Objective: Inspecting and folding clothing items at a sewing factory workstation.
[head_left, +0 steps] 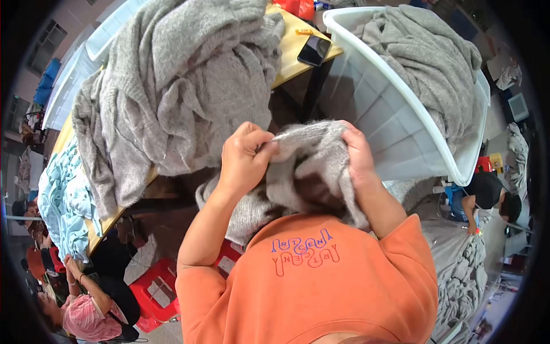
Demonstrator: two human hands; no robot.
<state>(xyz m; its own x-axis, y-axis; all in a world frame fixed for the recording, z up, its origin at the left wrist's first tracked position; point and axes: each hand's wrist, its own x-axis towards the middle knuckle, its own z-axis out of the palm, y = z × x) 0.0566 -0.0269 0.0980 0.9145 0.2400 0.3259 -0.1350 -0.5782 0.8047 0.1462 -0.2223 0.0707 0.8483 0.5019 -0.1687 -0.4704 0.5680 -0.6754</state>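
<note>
Between my two hands a grey knitted garment is stretched, its upper edge raised and its folds hanging down toward my lap. My left hand pinches that edge between thumb and fingers. On the other side my right hand grips the edge, the fingers partly hidden behind the knit. Just beyond my left hand, a large heap of grey knitwear covers much of the table and droops over its near side.
A yellow-topped table carries a black phone. At right stands a white plastic bin with grey knitwear. Light blue garments lie at left, near a person in pink. Red stools stand below; another person works at far right.
</note>
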